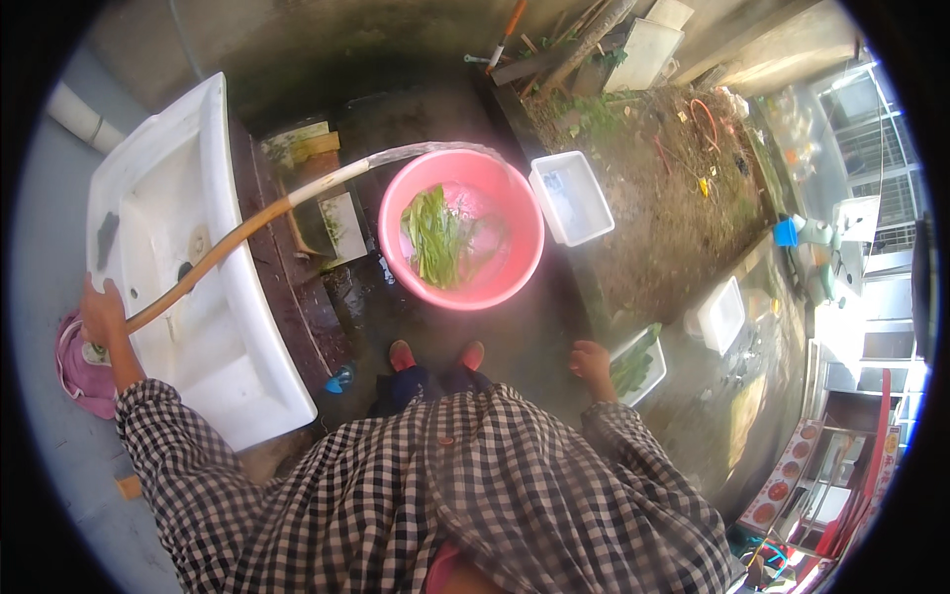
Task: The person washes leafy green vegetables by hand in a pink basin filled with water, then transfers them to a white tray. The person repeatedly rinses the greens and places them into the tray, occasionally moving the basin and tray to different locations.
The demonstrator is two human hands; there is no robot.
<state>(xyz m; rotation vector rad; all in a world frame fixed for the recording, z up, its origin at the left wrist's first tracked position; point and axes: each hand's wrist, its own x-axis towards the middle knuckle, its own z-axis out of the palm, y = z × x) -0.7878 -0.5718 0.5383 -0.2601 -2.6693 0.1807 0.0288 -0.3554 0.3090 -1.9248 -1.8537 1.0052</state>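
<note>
My left hand (104,315) is at the near end of a tan hose (245,230), beside the white ceramic sink (237,297). What its fingers grip is hidden. The hose crosses the sink, and a stream of water (430,148) arcs from its far end into a round pink plastic basin (462,303). Long green leafy vegetables (434,241) lie in water on the basin's left side. My right hand (591,361) hangs loosely curled with nothing seen in it, near a white tray (652,382) of green leaves (631,364).
A white plastic tub (586,197) stands right of the basin, by a low curb (582,293). Further right are white containers (721,315) and a parked scooter (816,245). A pink cloth item (78,379) hangs by the sink. Wet concrete (519,334) surrounds my red shoes (401,356).
</note>
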